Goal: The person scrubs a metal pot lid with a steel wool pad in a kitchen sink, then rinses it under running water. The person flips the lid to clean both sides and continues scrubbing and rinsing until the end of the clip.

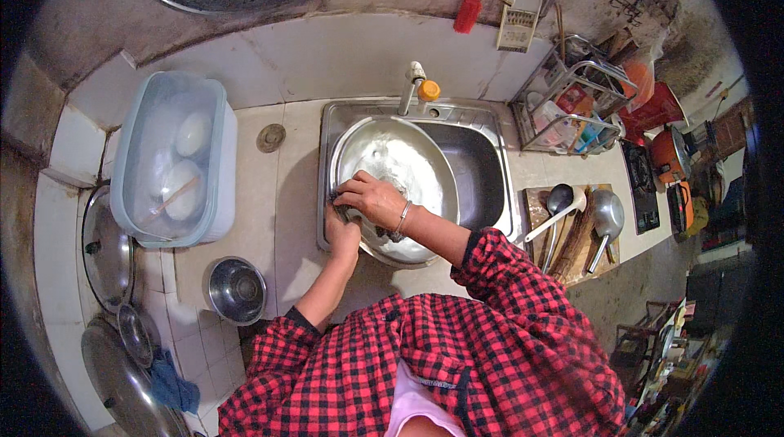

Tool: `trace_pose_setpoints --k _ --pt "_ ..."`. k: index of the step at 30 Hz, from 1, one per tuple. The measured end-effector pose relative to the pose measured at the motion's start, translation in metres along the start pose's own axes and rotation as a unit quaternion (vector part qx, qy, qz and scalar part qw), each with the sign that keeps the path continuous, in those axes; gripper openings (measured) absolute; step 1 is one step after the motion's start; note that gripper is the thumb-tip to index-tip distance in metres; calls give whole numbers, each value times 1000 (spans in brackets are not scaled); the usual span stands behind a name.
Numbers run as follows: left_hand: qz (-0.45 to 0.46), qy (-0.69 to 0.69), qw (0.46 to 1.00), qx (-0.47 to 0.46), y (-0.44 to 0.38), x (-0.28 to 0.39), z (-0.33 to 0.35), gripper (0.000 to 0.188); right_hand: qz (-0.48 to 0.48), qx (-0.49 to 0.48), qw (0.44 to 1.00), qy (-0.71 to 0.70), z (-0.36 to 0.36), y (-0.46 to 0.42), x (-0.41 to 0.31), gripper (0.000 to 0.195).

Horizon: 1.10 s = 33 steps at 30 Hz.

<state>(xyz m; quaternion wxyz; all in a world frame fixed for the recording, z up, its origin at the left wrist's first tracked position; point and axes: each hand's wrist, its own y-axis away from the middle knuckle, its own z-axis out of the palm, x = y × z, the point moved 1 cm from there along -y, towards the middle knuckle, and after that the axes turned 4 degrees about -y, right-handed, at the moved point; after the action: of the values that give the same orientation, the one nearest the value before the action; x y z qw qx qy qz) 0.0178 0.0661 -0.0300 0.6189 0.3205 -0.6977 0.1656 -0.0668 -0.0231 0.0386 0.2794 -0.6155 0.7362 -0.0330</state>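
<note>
A wide, shiny metal basin (422,161) rests on the stainless steel sink (508,192), over its left part. At the basin's left rim, my left hand (343,233) grips the edge with its wrist below. My right hand (376,203) reaches across, fingers bent over the same rim, with a bracelet on the wrist. Under its fingers shows a dark, rough wad (350,213), seemingly a scouring pad, mostly hidden. Dark patches low inside the basin may be reflections or residue; I cannot tell which.
Behind the basin rises a faucet (407,91) with an orange cap. A lidded plastic box (223,192) and a small metal bowl (237,290) stand left. On the right are a wire rack (520,124), a cutting board (603,265) with ladles, and a gas stove (640,192).
</note>
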Motion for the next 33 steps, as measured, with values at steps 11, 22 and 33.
trace_pose_setpoints --k 11,22,33 --pt "79 53 995 31 3 13 18 75 47 112 992 -14 -22 -48 61 21" --pt "54 87 995 6 6 23 16 76 126 149 980 -40 -26 -63 98 20" --pt "29 109 994 2 8 36 14 73 11 97 982 -164 -21 -25 36 21"
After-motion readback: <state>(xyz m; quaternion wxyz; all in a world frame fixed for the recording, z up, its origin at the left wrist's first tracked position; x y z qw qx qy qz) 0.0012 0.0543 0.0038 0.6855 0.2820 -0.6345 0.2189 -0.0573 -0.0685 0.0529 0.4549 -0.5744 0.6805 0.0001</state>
